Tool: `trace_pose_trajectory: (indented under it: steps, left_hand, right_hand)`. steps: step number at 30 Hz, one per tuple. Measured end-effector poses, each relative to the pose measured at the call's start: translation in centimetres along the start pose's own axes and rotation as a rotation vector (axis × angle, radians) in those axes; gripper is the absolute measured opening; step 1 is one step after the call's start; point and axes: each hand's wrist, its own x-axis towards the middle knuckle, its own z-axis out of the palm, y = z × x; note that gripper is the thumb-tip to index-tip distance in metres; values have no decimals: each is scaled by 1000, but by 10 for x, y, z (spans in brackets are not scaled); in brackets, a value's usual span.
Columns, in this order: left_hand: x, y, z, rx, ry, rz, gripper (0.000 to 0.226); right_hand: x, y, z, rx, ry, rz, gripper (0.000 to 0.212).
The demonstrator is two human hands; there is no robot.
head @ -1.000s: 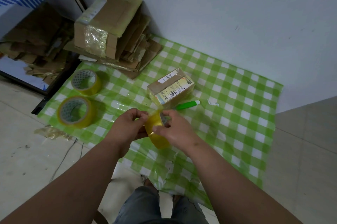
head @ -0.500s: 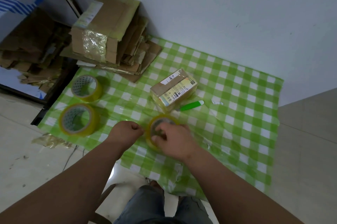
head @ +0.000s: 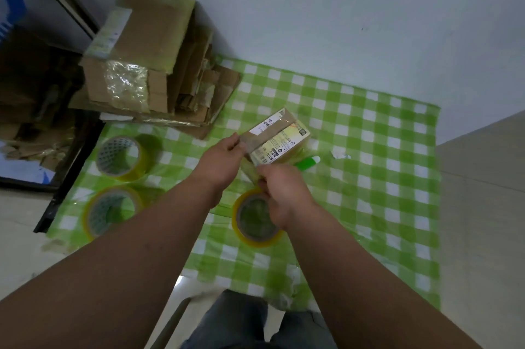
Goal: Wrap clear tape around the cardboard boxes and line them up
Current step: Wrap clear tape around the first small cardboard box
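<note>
Small cardboard box [head: 279, 137] sat mid green-check cloth [head: 369, 178], near the wall, just beyond both hands. Left hand [head: 220, 159] was on the box's near-left end, fingers curled at the edge w/ thumb on top, looked like a steadying grip. Right hand [head: 284, 192] was in front of the box's near corner, fingers bunched in a pinch; prob on the free end of clear tape, but the film's too blurred to confirm. Tape roll [head: 257, 221] lay flat on the cloth directly under/behind the right hand, nothing holding it.

Handling est.: box is light & stiff, already glossy w/ tape, so slick. Hold by opposite ends or edges, not the taped faces. Tape is thin, sticky, folds on itself if slack; keep tension, pinch near the end.

Other bits: two more tape rolls [head: 120, 157] [head: 110, 211] at left of the cloth, green-handled cutter [head: 308, 162] just right of the box, larger box [head: 142, 56] on flattened cardboard far left by the wall.
</note>
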Motion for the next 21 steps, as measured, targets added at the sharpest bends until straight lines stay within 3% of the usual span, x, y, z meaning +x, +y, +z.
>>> trace_pose_trajectory:
  steps: [4, 8, 12, 16, 18, 21]
  left_hand:
    - [11, 4, -4, 225, 103, 91, 37]
    - [21, 0, -9, 279, 79, 99, 41]
    - [28, 3, -7, 355, 70, 111, 30]
    - [34, 15, -13, 568, 56, 92, 24]
    - [35, 18, -13, 596, 20, 93, 37]
    - [30, 19, -2, 398, -127, 74, 56]
  right_hand:
    - [2, -12, 12, 150, -34, 89, 55]
    - [8, -15, 14, 289, -40, 106, 27]
    - [10, -13, 24, 160, -17, 7, 23]
    - [8, -22, 12, 246, -35, 114, 28]
    - [17, -22, 0, 241, 22, 93, 25]
    - [25, -22, -3, 250, 31, -26, 46]
